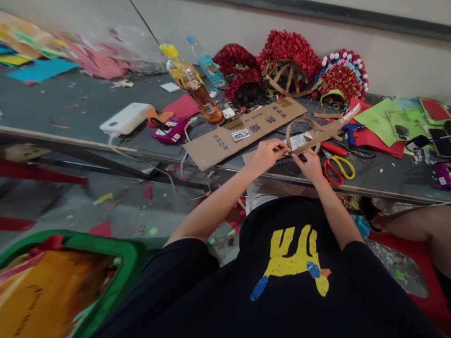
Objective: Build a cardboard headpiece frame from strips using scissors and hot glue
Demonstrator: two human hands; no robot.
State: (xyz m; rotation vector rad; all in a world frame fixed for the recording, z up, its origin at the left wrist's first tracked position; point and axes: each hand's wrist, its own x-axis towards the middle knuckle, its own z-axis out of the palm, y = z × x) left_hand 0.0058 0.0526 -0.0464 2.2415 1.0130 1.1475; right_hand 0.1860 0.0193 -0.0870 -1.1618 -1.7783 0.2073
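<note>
My left hand (269,154) and my right hand (310,165) are close together near the table's front edge. The fingers of both are pinched on a brown cardboard strip (326,133), which runs up and to the right. Another strip curves into a loop beside it. Behind my left hand lies a flat cardboard piece (246,132) with printed lettering. Scissors (343,168) with red and yellow handles rest just right of my right hand. A blue glue gun (351,134) lies farther right.
Red headpieces (289,51) lean against the wall. A drink bottle (193,84) with a yellow cap and a water bottle (207,63) stand behind the cardboard. A white power bank (125,118) sits left. Green paper (378,121) lies right. A green bin (130,256) stands lower left; another person's limb (416,223) is lower right.
</note>
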